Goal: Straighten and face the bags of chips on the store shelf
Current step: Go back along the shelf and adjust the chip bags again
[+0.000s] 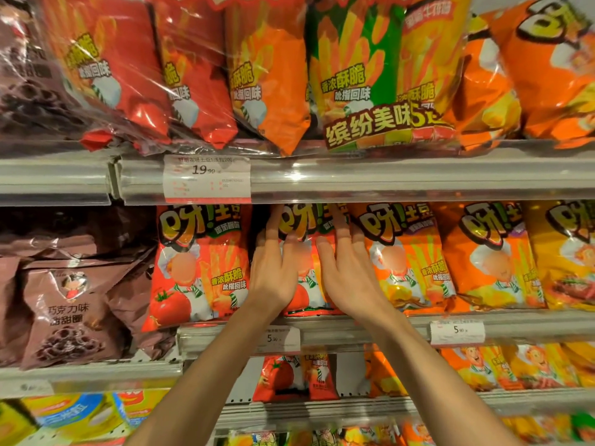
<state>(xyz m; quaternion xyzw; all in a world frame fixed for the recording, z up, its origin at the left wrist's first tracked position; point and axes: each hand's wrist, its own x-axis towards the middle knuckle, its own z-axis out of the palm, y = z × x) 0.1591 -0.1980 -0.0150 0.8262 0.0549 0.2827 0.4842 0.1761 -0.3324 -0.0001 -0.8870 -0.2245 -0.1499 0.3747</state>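
Observation:
A red tomato chip bag (306, 226) stands upright on the middle shelf (386, 329), partly hidden behind both hands. My left hand (273, 268) lies flat on its left side, fingers straight and spread upward. My right hand (347, 268) presses flat on its right side, fingers reaching the bag's top. Another red bag (199, 268) stands to the left. Orange bags (405, 259) (489, 255) and a yellow bag (566, 252) stand to the right, all facing forward.
Large multipack bags (370, 75) hang over the upper shelf edge (386, 178), just above my fingertips. Brown chocolate snack bags (70, 310) fill the left bay. Smaller bags (293, 378) stand on the lower shelf. Price tags (206, 178) (457, 331) sit on the rails.

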